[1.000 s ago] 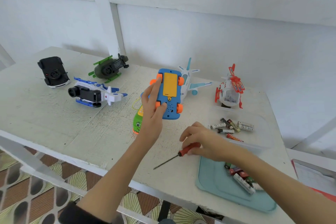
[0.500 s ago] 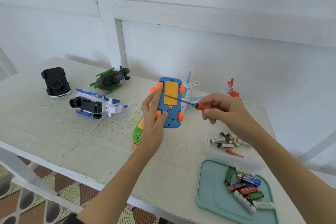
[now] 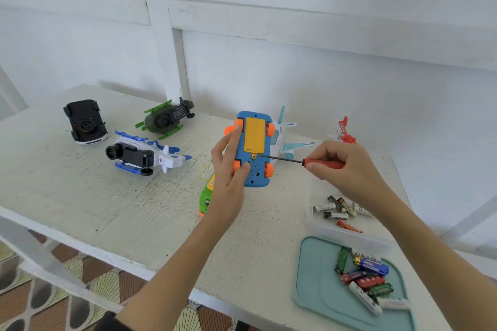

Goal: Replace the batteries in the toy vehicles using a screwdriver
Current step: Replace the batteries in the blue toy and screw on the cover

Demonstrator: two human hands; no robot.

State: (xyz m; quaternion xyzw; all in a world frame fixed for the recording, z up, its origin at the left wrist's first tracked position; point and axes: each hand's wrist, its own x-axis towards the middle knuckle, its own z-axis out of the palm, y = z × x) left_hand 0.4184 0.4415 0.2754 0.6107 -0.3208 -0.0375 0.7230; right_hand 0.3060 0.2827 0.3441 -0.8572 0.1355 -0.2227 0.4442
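Screwdriver [image 3: 309, 161] tip seemingly touches blue car's [image 3: 252, 148] screw.

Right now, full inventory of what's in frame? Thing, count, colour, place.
toy car: 1, blue with orange wheels and a yellow battery cover, held up underside facing the camera
screwdriver: 1, red handle, tip at the screw below the yellow cover
black car: 1, black, far left, upside down
green toy: 1, dark green, far centre-left
helicopter: 1, white, blue and black, on its side
plane: 1, white and teal, behind the blue car
red toy: 1, red and white, far right
green vehicle: 1, green, behind the left wrist
clear tub: 1, holds several batteries
teal lid: 1, near right, holds several batteries
table: 1, white
left hand: grips the toy car
right hand: grips the screwdriver
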